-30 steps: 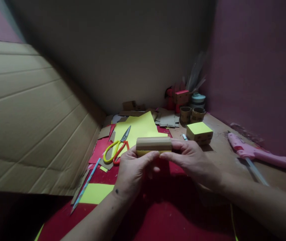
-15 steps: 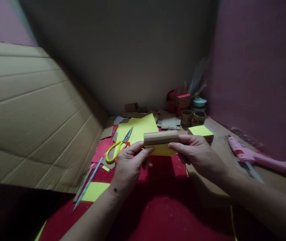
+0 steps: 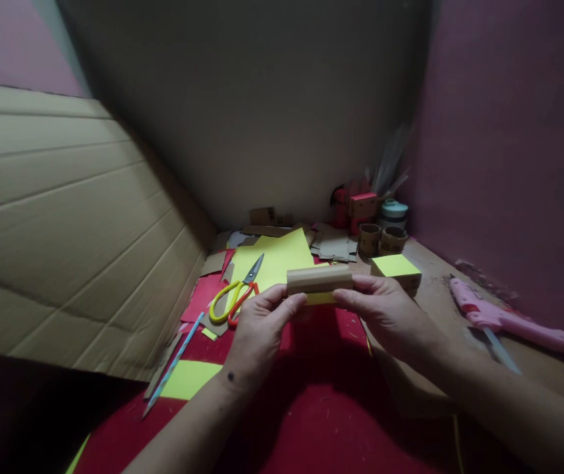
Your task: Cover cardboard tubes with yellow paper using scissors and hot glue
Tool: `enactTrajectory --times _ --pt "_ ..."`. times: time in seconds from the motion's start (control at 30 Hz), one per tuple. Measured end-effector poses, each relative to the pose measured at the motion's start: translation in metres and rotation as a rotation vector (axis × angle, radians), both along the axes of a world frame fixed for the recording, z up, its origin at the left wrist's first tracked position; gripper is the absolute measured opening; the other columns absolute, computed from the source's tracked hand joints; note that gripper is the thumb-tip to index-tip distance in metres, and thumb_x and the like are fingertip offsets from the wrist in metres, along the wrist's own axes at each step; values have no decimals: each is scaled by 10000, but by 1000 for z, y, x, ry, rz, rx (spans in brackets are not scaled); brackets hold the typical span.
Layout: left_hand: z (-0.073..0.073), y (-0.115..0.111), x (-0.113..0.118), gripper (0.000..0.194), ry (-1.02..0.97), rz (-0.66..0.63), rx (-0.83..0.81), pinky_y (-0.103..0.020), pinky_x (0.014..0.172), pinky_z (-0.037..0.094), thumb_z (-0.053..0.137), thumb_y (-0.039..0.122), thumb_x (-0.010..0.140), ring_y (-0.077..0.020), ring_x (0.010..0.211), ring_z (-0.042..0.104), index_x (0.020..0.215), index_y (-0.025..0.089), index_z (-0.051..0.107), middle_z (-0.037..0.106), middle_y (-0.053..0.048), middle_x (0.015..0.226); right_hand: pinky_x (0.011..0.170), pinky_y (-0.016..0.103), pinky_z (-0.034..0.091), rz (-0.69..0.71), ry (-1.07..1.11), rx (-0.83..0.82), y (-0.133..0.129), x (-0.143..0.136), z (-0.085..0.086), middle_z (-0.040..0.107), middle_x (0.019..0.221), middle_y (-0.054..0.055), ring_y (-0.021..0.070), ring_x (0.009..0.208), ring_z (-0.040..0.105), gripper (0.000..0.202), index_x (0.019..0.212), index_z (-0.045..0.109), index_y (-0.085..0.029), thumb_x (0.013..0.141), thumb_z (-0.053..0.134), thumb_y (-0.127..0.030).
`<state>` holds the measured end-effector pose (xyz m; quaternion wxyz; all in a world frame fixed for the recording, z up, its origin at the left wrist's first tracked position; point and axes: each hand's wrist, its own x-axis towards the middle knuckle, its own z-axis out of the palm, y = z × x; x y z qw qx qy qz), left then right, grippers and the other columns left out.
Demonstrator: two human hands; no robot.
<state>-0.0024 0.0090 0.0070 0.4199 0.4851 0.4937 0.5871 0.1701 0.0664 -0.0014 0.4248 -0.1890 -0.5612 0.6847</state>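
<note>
Between my two hands is a small rolled piece of cardboard (image 3: 319, 279) with a yellow paper strip (image 3: 320, 298) along its lower side. My left hand (image 3: 265, 322) pinches its left end, thumb in front. At the right end, my right hand (image 3: 385, 306) grips it between thumb and fingers. The piece is held level above the red cloth (image 3: 321, 395). Just left of my left hand lie scissors (image 3: 236, 296) with yellow and orange handles, on a large yellow sheet (image 3: 282, 253). My fingertips behind the piece are hidden.
A pink glue gun (image 3: 509, 316) lies at the right. A yellow-topped cardboard box (image 3: 395, 266) sits beyond my right hand, with cardboard rings (image 3: 393, 240) and a lidded jar (image 3: 393, 210) behind. Left are a blue striped pencil (image 3: 173, 362) and a big cardboard panel (image 3: 64, 230).
The held piece has tilted, so less of the yellow paper shows below the cardboard. Both hands keep their hold, and the view has shifted slightly.
</note>
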Motion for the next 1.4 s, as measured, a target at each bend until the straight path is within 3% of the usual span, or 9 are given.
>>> enactTrajectory --times 0.43,0.73,0.8,0.93,1.03,1.1,1.17,1.27,1.4 --pt "-2 -1 1 239 34 -110 47 -309 901 482 687 212 794 -206 973 656 1030 192 727 745 -47 1021 960 422 455 46 7 -29 -2 1 3 735 1004 54 223 978 653 259 1038 730 -236 780 712 -227" --pt "-1 -5 0 260 39 -180 44 -317 933 471 673 241 817 -223 1044 638 1073 226 716 729 -35 1088 969 423 449 72 67 4 -4 4 -1 733 1005 52 218 985 654 270 1084 712 -244 820 669 -205" --pt "-3 -7 -2 206 72 -123 97 -296 899 480 649 285 841 -208 995 644 1025 235 726 737 -22 1022 982 411 442 62 78 13 -5 4 0 732 1011 48 214 1007 645 272 1080 714 -243 822 660 -175" --pt "-1 -7 -5 139 73 158 249 -265 896 471 605 319 871 -173 968 627 884 222 704 705 -10 953 989 378 446 28 122 -54 -4 6 1 730 1025 40 213 1056 626 293 1067 721 -245 805 657 -128" --pt "3 -3 -8 96 -14 268 203 -270 804 513 666 267 812 -169 880 652 857 195 622 692 -17 861 974 362 463 20 151 -122 0 6 -1 730 1021 42 219 1046 633 280 1029 735 -241 778 684 -129" --pt "3 1 -9 126 -30 219 50 -229 640 514 669 273 799 -134 657 644 792 176 588 662 -3 671 956 357 476 -6 165 -159 3 6 -3 736 993 45 220 1017 647 253 993 745 -238 767 697 -133" --pt "0 5 -10 204 -32 62 -124 -202 498 465 641 322 809 -107 481 581 704 159 578 600 7 530 939 353 485 -33 165 -173 5 7 -5 741 963 46 220 996 656 242 978 747 -230 761 704 -133" --pt "-8 9 -10 288 -66 -167 -283 -204 396 429 624 383 784 -121 423 576 639 135 595 607 -28 528 934 350 483 -21 136 -129 4 7 -7 740 965 43 222 997 654 266 1010 739 -217 760 704 -132" --pt "-14 11 -9 232 -93 -259 -312 -182 348 395 672 338 719 -110 379 533 694 107 675 596 -23 468 936 378 471 82 55 -85 -1 6 -13 733 991 61 216 983 651 284 1076 717 -199 807 657 -130"
